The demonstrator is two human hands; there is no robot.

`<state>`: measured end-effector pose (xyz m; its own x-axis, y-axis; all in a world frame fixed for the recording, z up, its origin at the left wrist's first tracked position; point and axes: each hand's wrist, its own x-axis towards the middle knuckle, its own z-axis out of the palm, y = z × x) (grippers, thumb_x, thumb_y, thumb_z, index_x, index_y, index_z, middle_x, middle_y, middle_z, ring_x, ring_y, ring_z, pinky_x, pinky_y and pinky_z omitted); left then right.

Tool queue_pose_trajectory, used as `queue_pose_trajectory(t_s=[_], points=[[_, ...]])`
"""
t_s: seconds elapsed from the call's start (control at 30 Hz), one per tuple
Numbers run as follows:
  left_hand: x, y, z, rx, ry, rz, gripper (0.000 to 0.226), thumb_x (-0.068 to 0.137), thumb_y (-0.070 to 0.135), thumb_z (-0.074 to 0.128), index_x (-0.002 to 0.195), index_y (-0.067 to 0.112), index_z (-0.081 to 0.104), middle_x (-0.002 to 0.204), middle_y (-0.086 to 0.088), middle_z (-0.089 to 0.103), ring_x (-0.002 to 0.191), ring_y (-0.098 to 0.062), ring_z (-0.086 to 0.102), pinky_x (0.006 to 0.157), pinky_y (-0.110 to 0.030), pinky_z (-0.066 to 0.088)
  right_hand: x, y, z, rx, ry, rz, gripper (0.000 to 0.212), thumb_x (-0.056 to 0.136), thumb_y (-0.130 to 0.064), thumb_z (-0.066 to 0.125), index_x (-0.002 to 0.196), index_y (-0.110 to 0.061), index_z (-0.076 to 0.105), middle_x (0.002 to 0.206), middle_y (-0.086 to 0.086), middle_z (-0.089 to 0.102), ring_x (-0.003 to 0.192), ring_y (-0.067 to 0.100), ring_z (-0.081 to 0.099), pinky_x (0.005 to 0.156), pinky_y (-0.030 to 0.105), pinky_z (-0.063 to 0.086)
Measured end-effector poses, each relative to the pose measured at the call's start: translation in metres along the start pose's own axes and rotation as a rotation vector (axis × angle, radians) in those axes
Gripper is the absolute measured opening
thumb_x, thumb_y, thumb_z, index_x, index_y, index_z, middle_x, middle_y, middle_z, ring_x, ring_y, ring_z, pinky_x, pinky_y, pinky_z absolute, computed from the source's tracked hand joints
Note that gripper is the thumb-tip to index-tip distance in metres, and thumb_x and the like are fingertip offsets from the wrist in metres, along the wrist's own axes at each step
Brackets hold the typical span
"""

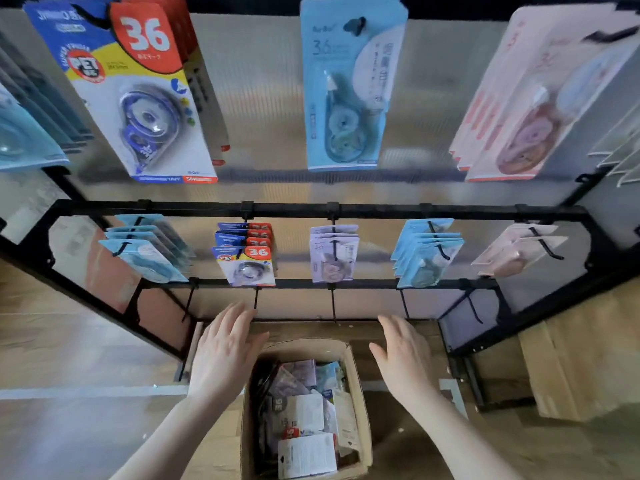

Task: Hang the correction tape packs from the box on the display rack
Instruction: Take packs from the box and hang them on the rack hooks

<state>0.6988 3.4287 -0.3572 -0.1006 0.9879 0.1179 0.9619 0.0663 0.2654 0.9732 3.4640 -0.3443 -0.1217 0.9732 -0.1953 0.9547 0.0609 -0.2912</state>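
An open cardboard box (360, 389) stands on the floor below me, holding several loose correction tape packs (304, 445). My left hand (225, 351) hovers over the box's left side, fingers straight and empty. My right hand (403, 358) hovers right of the box, fingers spread, holding nothing. The black display rack (329, 211) stands in front. On its lower row hang blue packs (149, 254), red-and-blue "36" packs (247, 258), lilac packs (333, 258), light blue packs (427, 254) and pink packs (519, 251). Bigger-looking packs hang on the upper row (346, 84).
Empty black hooks (334, 303) stick out along the rack's lowest bar, just above my hands. A second cardboard box (571, 372) sits on the floor at the right beside the rack's frame. The floor is wood-patterned.
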Motion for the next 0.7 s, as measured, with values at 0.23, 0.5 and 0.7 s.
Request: queue_pose_trajectory(t_s=[0.23, 0.5, 0.7], points=[[-0.029, 0.061, 0.029, -0.011, -0.093, -0.050, 0.054, 0.084, 0.047, 0.042, 0.111, 0.006, 0.066, 0.121, -0.016, 0.063, 0.112, -0.036, 0.060, 0.103, -0.035, 0.027, -0.021, 0.059, -0.009, -0.011, -0.070, -0.036, 0.055, 0.100, -0.039, 0.035, 0.150, -0.022, 0.018, 0.157, 0.002, 0.019, 0.144, 0.017, 0.017, 0.115, 0.028, 0.015], [-0.054, 0.094, 0.052, 0.002, -0.114, -0.104, 0.075, 0.093, 0.066, 0.017, 0.115, 0.011, 0.063, 0.128, -0.012, 0.060, 0.119, -0.033, 0.055, 0.094, -0.046, 0.048, -0.034, 0.086, 0.003, 0.056, -0.119, -0.091, 0.055, 0.099, -0.036, 0.039, 0.149, -0.020, 0.022, 0.157, 0.005, 0.020, 0.145, 0.021, 0.016, 0.116, 0.031, 0.014], [-0.065, 0.078, 0.093, 0.027, -0.138, -0.107, 0.055, 0.085, 0.050, 0.038, 0.118, 0.012, 0.062, 0.130, -0.010, 0.059, 0.122, -0.030, 0.051, 0.096, -0.046, 0.047, -0.033, 0.094, 0.042, 0.052, -0.119, -0.100, 0.056, 0.100, -0.037, 0.038, 0.150, -0.020, 0.019, 0.158, 0.005, 0.016, 0.145, 0.021, 0.014, 0.117, 0.031, 0.013]])
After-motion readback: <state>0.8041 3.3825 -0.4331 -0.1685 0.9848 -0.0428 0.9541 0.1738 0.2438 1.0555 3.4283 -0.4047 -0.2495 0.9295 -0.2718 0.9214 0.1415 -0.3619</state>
